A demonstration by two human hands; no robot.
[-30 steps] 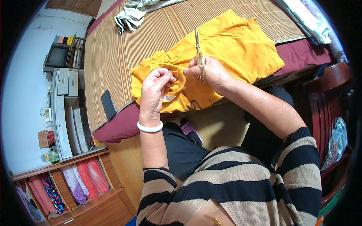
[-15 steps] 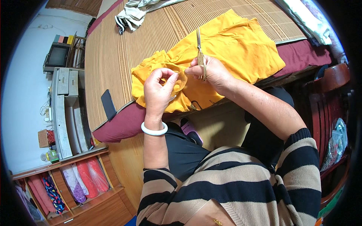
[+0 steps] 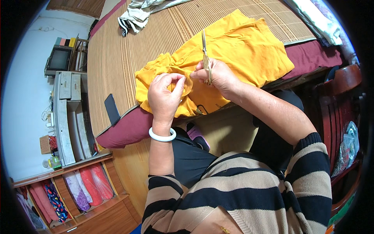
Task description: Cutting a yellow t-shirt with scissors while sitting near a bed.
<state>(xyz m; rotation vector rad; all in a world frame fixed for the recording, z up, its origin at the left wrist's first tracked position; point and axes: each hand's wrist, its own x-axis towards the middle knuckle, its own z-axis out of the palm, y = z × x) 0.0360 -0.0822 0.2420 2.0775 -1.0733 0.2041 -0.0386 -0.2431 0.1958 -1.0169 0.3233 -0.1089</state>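
A yellow garment [image 3: 249,50] lies spread and rumpled along the near edge of the bed. Over its left part, my left hand [image 3: 163,95] is closed, thumb and forefinger pinched beside a raised fold of the yellow cloth. What sits in that pinch is too small to make out. Scissors [image 3: 205,52] rest in my right hand [image 3: 219,76], their blades together and pointing away from me. The thumb and forefinger of that hand also pinch close to the left fingertips, near the cloth fold. A pale bangle circles my left wrist.
A bamboo mat [image 3: 117,62] covers the bed, with a dark phone [image 3: 112,109] near its left edge. Pale clothes [image 3: 136,17] lie at the far side. A wooden chair [image 3: 335,113] holding a plastic bag [image 3: 346,148] stands at right; an open-fronted cabinet [image 3: 82,202] is at lower left.
My left hand has turned slightly and shifted a little to the right, closing its thumb and forefinger more. The scissors and right hand have drifted slightly left.
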